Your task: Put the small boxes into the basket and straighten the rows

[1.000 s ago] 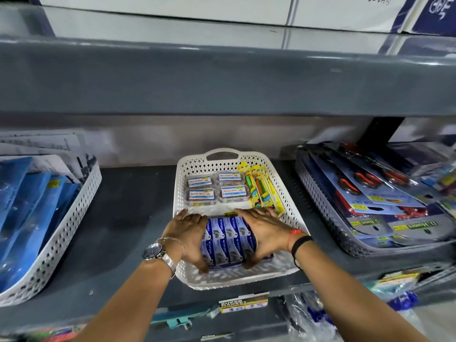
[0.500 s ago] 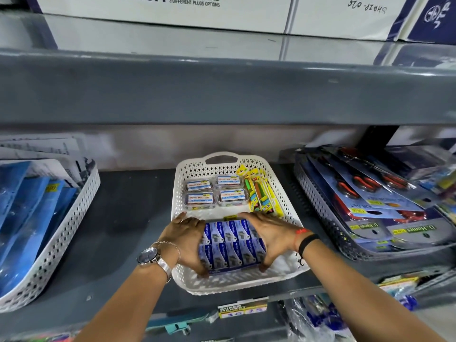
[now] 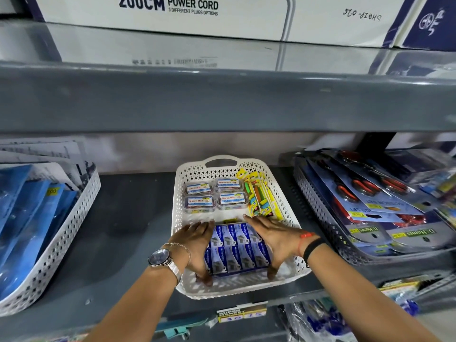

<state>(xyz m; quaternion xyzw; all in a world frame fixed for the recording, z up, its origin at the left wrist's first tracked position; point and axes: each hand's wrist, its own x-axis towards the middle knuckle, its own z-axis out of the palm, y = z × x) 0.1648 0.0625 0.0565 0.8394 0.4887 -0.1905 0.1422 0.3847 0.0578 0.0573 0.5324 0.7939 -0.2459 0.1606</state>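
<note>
A white perforated basket [image 3: 288, 213] sits on the grey shelf in the middle. In its front half lie two rows of small blue and white boxes [image 3: 237, 248], packed side by side. My left hand [image 3: 197, 245] presses flat against the block's left side, thumb curled round the front corner. My right hand [image 3: 274, 240] presses against the right side, fingers stretched along the back row, thumb at the front corner. Behind the boxes stand several clear lidded tubs [image 3: 214, 196] and yellow blister packs [image 3: 259, 196].
A white basket of blue packets [image 3: 61, 233] stands at the left. A dark basket of scissor sets [image 3: 320, 218] stands at the right. An upper shelf [image 3: 222, 102] overhangs, with a power cord carton [image 3: 172, 13] on it. Price tags [image 3: 241, 314] hang on the shelf's front edge.
Both hands have stayed clamped on the block of blue boxes, squeezing its sides. The right hand's fingers have stretched further along the back row. The camera has tipped upward.
</note>
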